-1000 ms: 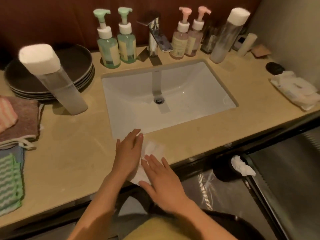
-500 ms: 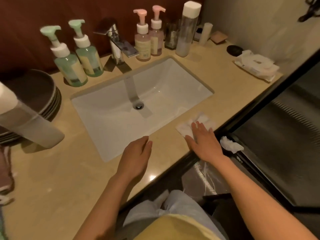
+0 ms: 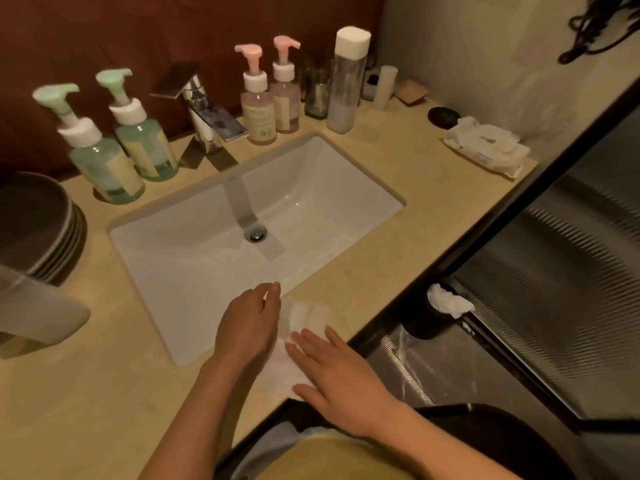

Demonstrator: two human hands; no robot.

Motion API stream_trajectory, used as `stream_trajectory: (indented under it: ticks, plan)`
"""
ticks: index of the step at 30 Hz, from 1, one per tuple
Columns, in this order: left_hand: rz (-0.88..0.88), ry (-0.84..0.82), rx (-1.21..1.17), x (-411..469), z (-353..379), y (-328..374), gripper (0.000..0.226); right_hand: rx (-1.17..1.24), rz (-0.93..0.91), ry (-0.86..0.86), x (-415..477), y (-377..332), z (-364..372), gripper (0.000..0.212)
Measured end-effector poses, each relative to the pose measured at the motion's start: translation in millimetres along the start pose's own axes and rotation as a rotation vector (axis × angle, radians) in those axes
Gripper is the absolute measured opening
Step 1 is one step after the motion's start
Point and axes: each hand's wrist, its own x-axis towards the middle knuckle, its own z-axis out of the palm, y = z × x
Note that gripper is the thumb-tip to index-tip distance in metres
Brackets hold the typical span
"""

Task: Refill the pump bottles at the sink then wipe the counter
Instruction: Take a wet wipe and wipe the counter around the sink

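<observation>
A beige stone counter (image 3: 398, 188) surrounds a white rectangular sink (image 3: 194, 258); green pump bottles (image 3: 107, 168) and pink pump bottles (image 3: 259, 112) stand behind it. A thin white wipe (image 3: 304, 317) on the front strip is partly hidden. The right hand (image 3: 341, 375) presses it, fingers spread flat; the left hand (image 3: 247, 327) touches its edge with straight fingers.

Only one camera watches, worn on the person's head. It looks forward and down from close above the front edge of the pale beige stone counter (image 3: 415, 188). The white oblong sink (image 3: 194, 258) fills the middle, the dark red back wall (image 3: 138, 29) the top.
</observation>
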Motion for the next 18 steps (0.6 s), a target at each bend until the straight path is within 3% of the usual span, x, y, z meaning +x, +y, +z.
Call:
stream_trajectory:
  ticks: [9, 14, 18]
  plan:
    - [0.172, -0.029, -0.129, 4.8, 27.7, 31.2, 0.035, 0.013, 0.204, 0.022, -38.7, 80.1, -32.7, 0.053]
    - [0.11, -0.026, -0.118, 3.0, 31.9, 25.9, 0.044, -0.007, 0.371, 0.057, -9.4, 122.8, -47.0, 0.06]
    - [0.115, 0.007, -0.199, -0.1, 31.1, 29.9, 0.026, 0.003, 0.498, 0.083, 27.3, 119.5, -44.1, 0.056]
